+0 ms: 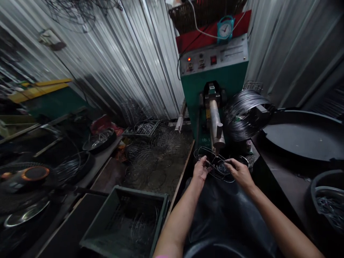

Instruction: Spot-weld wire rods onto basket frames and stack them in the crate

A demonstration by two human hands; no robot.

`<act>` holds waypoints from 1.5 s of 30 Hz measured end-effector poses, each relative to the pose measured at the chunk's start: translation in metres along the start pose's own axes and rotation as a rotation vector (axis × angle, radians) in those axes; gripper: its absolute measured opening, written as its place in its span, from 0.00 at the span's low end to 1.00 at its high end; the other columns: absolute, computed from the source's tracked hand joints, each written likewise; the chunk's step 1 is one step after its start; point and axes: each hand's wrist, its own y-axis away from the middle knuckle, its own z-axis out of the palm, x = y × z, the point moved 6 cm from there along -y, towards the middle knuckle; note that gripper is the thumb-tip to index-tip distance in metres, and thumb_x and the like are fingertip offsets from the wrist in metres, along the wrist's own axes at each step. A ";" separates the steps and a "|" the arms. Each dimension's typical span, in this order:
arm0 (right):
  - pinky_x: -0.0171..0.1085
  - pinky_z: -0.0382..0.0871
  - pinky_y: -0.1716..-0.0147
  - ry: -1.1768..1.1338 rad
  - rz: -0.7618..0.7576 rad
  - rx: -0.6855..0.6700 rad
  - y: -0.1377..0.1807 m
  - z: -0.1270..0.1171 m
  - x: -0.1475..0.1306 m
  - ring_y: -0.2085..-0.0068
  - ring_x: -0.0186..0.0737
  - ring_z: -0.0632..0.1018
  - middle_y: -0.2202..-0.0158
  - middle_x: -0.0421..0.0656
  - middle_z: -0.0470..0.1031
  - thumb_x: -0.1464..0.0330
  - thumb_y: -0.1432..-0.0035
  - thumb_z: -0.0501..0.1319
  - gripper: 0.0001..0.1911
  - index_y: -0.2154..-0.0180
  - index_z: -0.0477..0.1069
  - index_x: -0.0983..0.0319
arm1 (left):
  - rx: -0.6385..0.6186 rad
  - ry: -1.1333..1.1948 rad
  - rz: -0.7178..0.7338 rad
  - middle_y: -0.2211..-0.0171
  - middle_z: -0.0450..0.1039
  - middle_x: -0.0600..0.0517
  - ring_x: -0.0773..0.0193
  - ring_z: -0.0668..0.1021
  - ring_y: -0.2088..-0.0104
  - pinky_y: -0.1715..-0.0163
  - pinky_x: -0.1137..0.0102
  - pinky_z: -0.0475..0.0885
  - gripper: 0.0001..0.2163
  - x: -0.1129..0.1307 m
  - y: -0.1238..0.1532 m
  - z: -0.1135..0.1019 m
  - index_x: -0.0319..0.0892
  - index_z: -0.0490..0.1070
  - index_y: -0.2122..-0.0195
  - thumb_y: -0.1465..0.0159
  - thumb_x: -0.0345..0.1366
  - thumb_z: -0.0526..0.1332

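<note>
Both my hands hold a thin wire frame [215,163] of looped rings just below the steel arm [216,122] of a green welding machine [215,77]. My left hand [201,168] is closed, pinching the frame's left side. The fingers of my right hand [239,171] are curled on its right side. A dark apron covers my lap beneath the hands. A thick coil of dark wire [243,113] hangs right of the steel arm.
A green plastic crate [102,229] with wire pieces stands at lower left. Finished wire rings [150,161] lie piled on the floor by the corrugated wall. A big dark round pan [303,134] and a bucket [329,200] of metal parts stand on the right. Fan parts clutter the far left.
</note>
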 end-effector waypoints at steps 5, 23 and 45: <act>0.36 0.65 0.72 0.019 0.011 -0.030 -0.008 0.003 -0.003 0.72 0.40 0.73 0.75 0.41 0.74 0.56 0.49 0.57 0.14 0.70 0.73 0.59 | 0.057 -0.031 -0.089 0.79 0.65 0.54 0.67 0.72 0.73 0.64 0.60 0.74 0.14 -0.004 -0.006 0.000 0.37 0.67 0.74 0.54 0.38 0.70; 0.41 0.70 0.61 -0.111 -0.078 0.022 0.058 -0.018 0.050 0.63 0.44 0.76 0.67 0.45 0.75 0.55 0.47 0.58 0.15 0.67 0.73 0.60 | -0.252 -1.246 0.948 0.64 0.67 0.49 0.57 0.72 0.60 0.55 0.60 0.67 0.25 -0.018 0.053 0.013 0.42 0.64 0.62 0.57 0.46 0.70; 0.39 0.69 0.63 0.141 -0.162 0.058 -0.001 -0.003 -0.004 0.65 0.43 0.77 0.67 0.44 0.78 0.62 0.45 0.53 0.12 0.68 0.73 0.59 | -0.097 -0.809 0.592 0.67 0.69 0.51 0.64 0.72 0.65 0.61 0.69 0.66 0.25 -0.001 0.019 0.003 0.41 0.64 0.63 0.59 0.42 0.72</act>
